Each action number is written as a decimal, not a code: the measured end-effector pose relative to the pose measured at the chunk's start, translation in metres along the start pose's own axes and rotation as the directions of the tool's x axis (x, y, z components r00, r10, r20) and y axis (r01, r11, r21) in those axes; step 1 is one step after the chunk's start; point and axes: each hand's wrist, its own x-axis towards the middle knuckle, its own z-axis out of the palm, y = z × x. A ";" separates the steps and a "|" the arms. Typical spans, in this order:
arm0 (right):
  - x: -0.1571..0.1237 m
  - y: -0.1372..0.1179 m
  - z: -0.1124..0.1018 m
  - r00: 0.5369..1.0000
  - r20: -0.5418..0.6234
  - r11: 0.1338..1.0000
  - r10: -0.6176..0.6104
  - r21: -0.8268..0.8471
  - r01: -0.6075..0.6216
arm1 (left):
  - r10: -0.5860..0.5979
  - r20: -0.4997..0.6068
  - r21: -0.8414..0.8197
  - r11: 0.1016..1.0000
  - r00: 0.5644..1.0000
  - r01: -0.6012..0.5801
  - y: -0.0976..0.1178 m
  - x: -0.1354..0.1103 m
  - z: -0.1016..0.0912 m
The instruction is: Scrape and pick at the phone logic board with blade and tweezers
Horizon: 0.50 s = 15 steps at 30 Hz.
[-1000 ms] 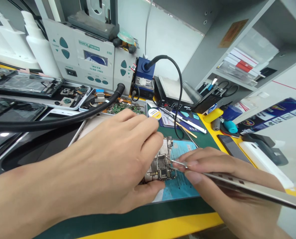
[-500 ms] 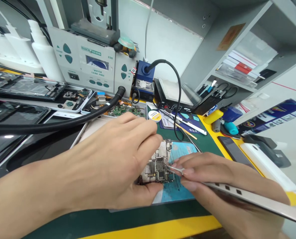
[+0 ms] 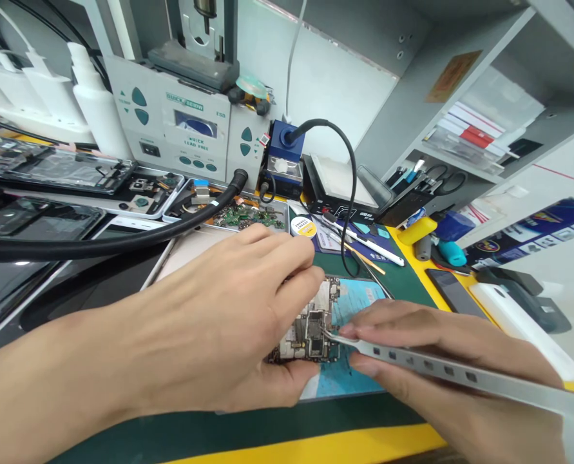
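My left hand (image 3: 229,316) is closed on a phone circuit board (image 3: 321,301), fingers over its far side and thumb along its near edge. Part of the board is hidden under that hand. Beneath the board is a light-blue flat pad (image 3: 359,296) with dark specks. In my right hand (image 3: 412,335) is a pair of metal tweezers (image 3: 431,366) with square holes along the shank. Their fine bent tip meets the board beside a dark rectangular chip area (image 3: 316,328); whether anything is pinched in it is too small to tell.
A hot air station (image 3: 171,122) stands behind, its thick black hose (image 3: 190,222) crossing the left side. Opened phones (image 3: 74,174) lie at the left, beside a tray of green boards (image 3: 248,214). Farther right are a white pen (image 3: 383,250), a yellow bottle (image 3: 417,230) and a dark phone (image 3: 453,293).
The tweezers have turned in my right hand so that more of their holes show, with the tip still at the board. The whole view has shifted slightly.
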 end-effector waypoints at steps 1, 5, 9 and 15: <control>0.001 0.000 -0.001 0.999 0.029 1.000 -0.024 -0.007 0.024 | 0.001 -0.001 -0.012 1.000 1.000 -0.001 0.000 0.000 0.000; 0.008 0.001 -0.011 0.958 0.185 0.971 -0.217 -0.061 0.232 | 0.011 -0.009 -0.028 1.000 1.000 -0.012 0.001 0.001 -0.003; 0.010 0.006 -0.016 0.914 0.270 0.943 -0.304 -0.050 0.329 | -0.001 -0.005 -0.047 0.999 1.000 0.001 0.001 0.002 -0.007; 0.004 0.003 -0.010 0.945 0.157 0.956 -0.288 -0.004 0.292 | -0.011 -0.002 -0.057 0.998 1.000 0.011 0.002 0.001 -0.007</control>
